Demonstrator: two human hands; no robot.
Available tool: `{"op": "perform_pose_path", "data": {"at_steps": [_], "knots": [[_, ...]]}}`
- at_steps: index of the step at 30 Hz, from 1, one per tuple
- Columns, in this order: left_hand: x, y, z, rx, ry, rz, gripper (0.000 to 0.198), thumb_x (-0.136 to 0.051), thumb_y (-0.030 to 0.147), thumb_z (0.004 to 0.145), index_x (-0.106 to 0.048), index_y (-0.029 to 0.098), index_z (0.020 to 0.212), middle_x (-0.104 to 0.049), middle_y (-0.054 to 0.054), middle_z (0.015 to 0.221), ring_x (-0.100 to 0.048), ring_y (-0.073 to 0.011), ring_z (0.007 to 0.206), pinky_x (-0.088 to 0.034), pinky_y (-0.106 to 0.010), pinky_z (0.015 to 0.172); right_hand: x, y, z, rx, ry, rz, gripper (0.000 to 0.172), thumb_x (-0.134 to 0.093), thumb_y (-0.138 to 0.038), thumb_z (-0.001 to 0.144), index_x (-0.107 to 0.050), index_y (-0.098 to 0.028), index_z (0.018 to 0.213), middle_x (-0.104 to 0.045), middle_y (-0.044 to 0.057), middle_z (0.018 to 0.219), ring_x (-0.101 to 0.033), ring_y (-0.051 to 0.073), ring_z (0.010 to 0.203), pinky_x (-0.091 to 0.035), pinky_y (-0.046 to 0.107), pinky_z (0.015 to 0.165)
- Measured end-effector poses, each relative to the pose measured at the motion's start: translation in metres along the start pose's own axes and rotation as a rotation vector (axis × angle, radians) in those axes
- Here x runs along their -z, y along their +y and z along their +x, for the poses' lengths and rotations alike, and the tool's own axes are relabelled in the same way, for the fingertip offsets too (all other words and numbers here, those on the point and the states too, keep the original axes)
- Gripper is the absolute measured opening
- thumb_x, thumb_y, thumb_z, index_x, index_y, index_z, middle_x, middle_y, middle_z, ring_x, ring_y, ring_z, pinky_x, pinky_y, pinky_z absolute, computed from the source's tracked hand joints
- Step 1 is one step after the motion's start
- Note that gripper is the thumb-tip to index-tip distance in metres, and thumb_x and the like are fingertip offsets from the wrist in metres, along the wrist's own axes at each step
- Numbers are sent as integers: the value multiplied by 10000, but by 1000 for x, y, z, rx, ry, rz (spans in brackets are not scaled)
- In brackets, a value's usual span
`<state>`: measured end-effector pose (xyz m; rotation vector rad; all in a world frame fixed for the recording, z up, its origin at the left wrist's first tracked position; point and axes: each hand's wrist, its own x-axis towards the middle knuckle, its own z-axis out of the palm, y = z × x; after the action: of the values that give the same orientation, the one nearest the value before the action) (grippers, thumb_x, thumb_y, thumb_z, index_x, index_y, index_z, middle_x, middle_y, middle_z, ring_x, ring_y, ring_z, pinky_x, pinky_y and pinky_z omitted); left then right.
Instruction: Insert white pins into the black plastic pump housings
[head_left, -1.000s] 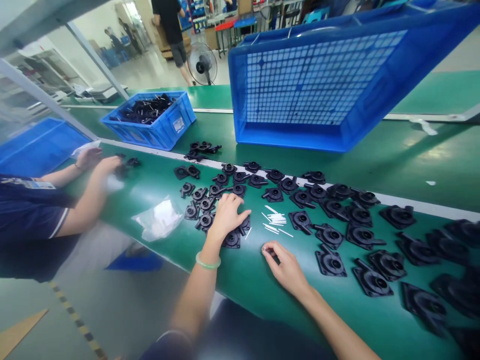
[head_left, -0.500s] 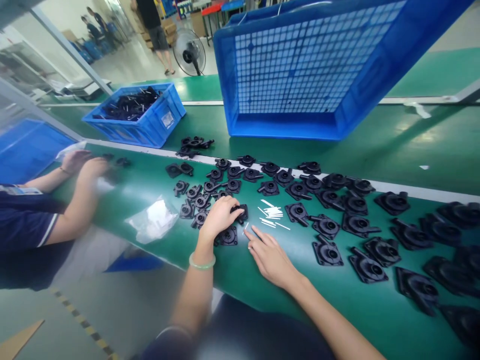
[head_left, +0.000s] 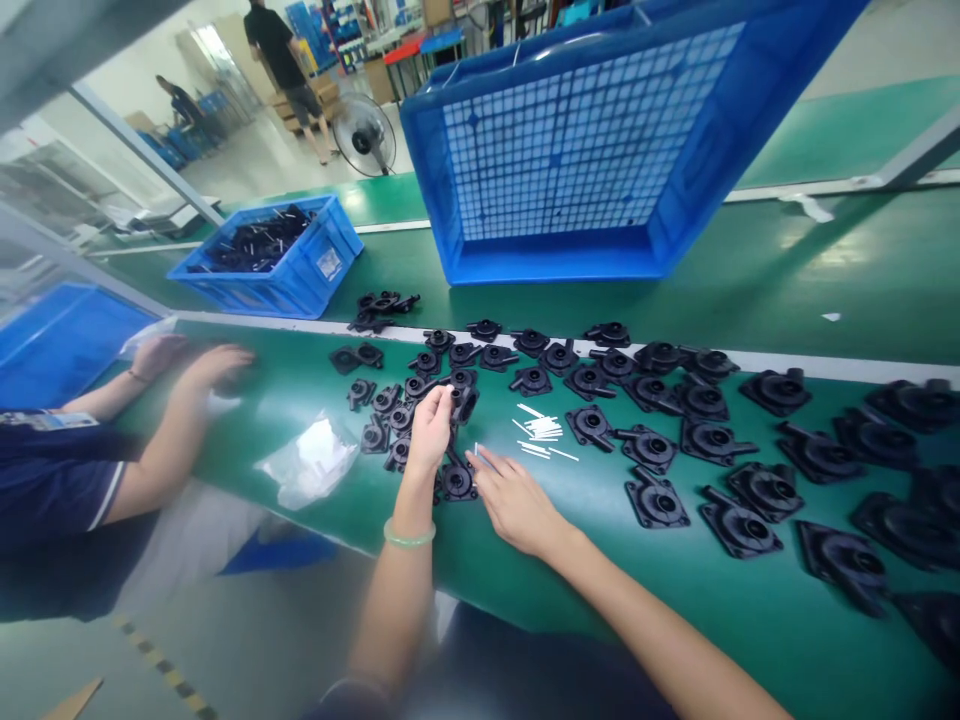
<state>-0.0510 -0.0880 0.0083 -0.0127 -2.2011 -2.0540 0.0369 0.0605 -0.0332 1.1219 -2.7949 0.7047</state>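
My left hand [head_left: 431, 432], with a pale green bangle at its wrist, grips a black plastic pump housing [head_left: 465, 401] that is raised and tilted. Between the fingertips of my right hand [head_left: 517, 503] is a thin white pin [head_left: 475, 455], held just to the right of the housing and apart from it. Below my left hand another black housing [head_left: 456, 482] lies on the green bench. A small pile of white pins [head_left: 541, 428] is beyond my right hand.
Many black housings [head_left: 651, 449] cover the bench on the right. A clear plastic bag [head_left: 311, 462] lies to the left. Behind stand a filled blue crate [head_left: 300, 285] and a tilted blue crate [head_left: 555, 262]. A co-worker's hands [head_left: 217, 368] are at far left.
My right hand has lifted the white pin off the bench and moved left with it. My left hand has raised and turned a housing. The co-worker's hand has moved right.
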Motion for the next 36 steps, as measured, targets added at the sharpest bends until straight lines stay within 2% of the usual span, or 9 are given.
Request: {"op": "perform_pose_path", "data": {"at_steps": [3, 6, 9, 12, 17, 20, 25, 31, 36], "knots": [[0, -4, 2, 59, 15, -135, 352, -560, 496, 824, -565, 147, 781, -522, 17, 730, -451, -78, 663, -386, -181, 633, -5, 9, -1, -58, 26, -31, 274, -330, -101, 924, -551, -89, 1087, -431, 170, 1394, -360, 256, 1314, -367, 414, 1024], [-3, -4, 2, 142, 45, -299, 385, -622, 525, 763, -601, 143, 801, -574, 2, 770, -498, -85, 695, -410, -185, 657, 0, 19, -7, -177, 101, -85, 267, -341, -92, 914, -563, -69, 1060, -431, 192, 1388, -323, 290, 1331, -345, 441, 1035], [-8, -2, 2, 221, 75, -485, 372, -691, 480, 707, -623, 134, 827, -614, -27, 839, -540, -103, 749, -435, -202, 682, 14, 27, -15, -288, 235, -93, 241, -344, -111, 922, -572, -94, 998, -422, 182, 1396, -270, 325, 1348, -354, 477, 1004], [-19, 0, -3, 315, 71, -603, 267, -701, 363, 703, -594, 131, 779, -599, -19, 760, -530, -104, 658, -420, -209, 589, 33, 30, -26, -334, 442, 25, 193, -368, -170, 938, -558, -146, 961, -468, 153, 1355, -352, 297, 1295, -374, 466, 975], [-46, 5, -22, 564, -130, -715, 112, -531, 241, 791, -520, 144, 737, -541, -9, 635, -473, -111, 498, -352, -225, 470, 50, 41, -47, -534, 838, 311, 123, -469, -256, 916, -571, -188, 909, -586, 73, 927, -547, 206, 913, -439, 374, 820], [-61, 6, -35, 703, -287, -755, 143, -461, 254, 837, -522, 139, 779, -535, -20, 628, -447, -106, 459, -324, -222, 451, 50, 50, -53, -649, 966, 501, 142, -498, -306, 903, -583, -193, 915, -590, 48, 879, -560, 182, 832, -453, 332, 759], [-69, 3, -45, 730, -396, -720, 212, -453, 297, 851, -547, 119, 784, -522, -31, 586, -450, -111, 462, -336, -227, 473, 49, 51, -53, -692, 1015, 726, 186, -552, -359, 874, -601, -189, 932, -626, 43, 834, -597, 172, 782, -482, 314, 738], [-68, 1, -45, 647, -353, -693, 253, -563, 364, 807, -568, 116, 758, -571, -51, 656, -494, -123, 490, -357, -245, 480, 47, 51, -53, -645, 975, 1088, 163, -586, -347, 873, -631, -214, 956, -664, 15, 788, -607, 129, 724, -487, 248, 680], [-70, 1, -48, 598, -347, -645, 399, -599, 504, 787, -578, 106, 774, -568, -41, 627, -501, -120, 491, -363, -239, 472, 47, 48, -53, -586, 946, 1143, 143, -588, -327, 879, -650, -226, 959, -690, 13, 804, -624, 123, 735, -496, 238, 686]]}}
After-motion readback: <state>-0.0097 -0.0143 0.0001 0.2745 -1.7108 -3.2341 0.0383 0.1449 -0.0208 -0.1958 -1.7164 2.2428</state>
